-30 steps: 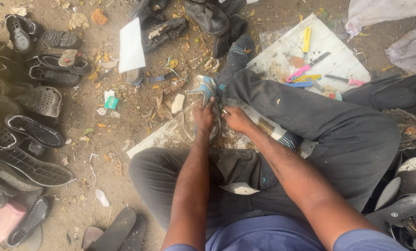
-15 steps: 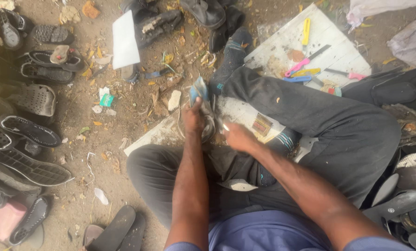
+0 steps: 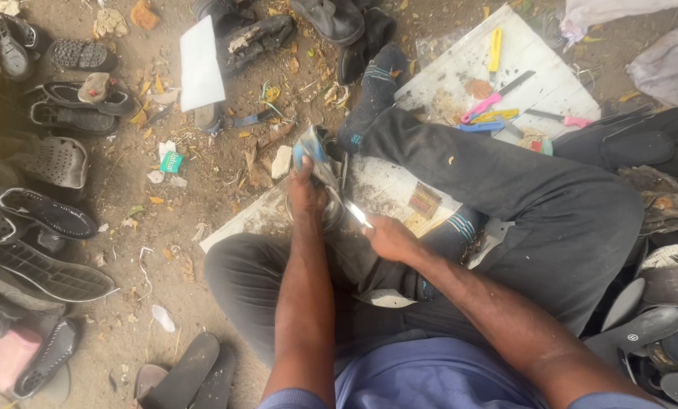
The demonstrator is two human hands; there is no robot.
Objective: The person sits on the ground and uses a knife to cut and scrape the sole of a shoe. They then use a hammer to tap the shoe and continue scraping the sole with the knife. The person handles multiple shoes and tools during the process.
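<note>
I sit on the ground with my legs in dark trousers. My left hand (image 3: pixel 306 193) grips a worn grey-blue shoe (image 3: pixel 314 148) by its upper, holding it against a white board (image 3: pixel 388 189) between my legs. My right hand (image 3: pixel 388 236) is closed on a small tool with a shiny blade (image 3: pixel 358 214) that points at the shoe's side. The blade tip lies close to the shoe, just right of my left hand. The shoe's far side is hidden by my left hand.
Several shoes and sandals (image 3: pixel 47 212) line the left edge and the top. A white board (image 3: pixel 505 68) at upper right carries yellow, pink and blue tools. A white sheet (image 3: pixel 200 64) lies at top. Soles and slippers (image 3: pixel 657 318) pile at the right.
My right hand has drawn back from the shoe toward my lap, with the blade now showing between the hands. My left hand stays on the shoe.
</note>
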